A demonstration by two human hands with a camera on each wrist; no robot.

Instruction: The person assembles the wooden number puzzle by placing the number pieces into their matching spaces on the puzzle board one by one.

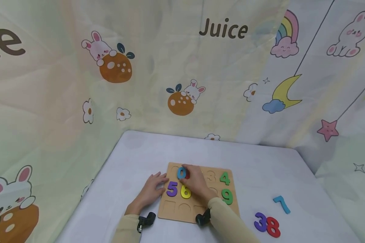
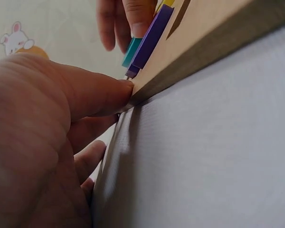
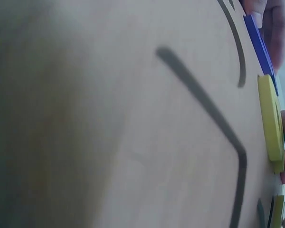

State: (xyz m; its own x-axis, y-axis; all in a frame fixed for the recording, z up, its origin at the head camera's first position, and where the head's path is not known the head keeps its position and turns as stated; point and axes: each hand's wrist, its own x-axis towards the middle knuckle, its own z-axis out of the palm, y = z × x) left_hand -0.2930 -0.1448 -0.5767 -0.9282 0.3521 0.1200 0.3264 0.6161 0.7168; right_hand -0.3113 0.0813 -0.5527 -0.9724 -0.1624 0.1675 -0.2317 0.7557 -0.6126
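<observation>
My right hand (image 1: 197, 182) pinches a blue number 0 (image 1: 181, 172) between thumb and fingers over the upper left of a wooden number board (image 1: 182, 217). An outlined recess shows just left of the 0. A red piece (image 1: 187, 174) beside it is mostly hidden by the hand. My left hand (image 1: 150, 190) touches the board's left edge with extended fingers, its thumb (image 2: 102, 92) against the edge. Nearby on the board are a purple 5 (image 1: 171, 189) and a yellow 6 (image 1: 185, 191). A green 4 (image 1: 224, 178) and a green 9 (image 1: 227, 196) lie at its right.
Right of the board, a blue 7 (image 1: 282, 204), a purple 3 (image 1: 260, 221) and a red 8 (image 1: 273, 227) lie on the white table (image 1: 134, 152). The 3 and 8 lie side by side. A printed cloth (image 1: 152, 64) stands behind the table.
</observation>
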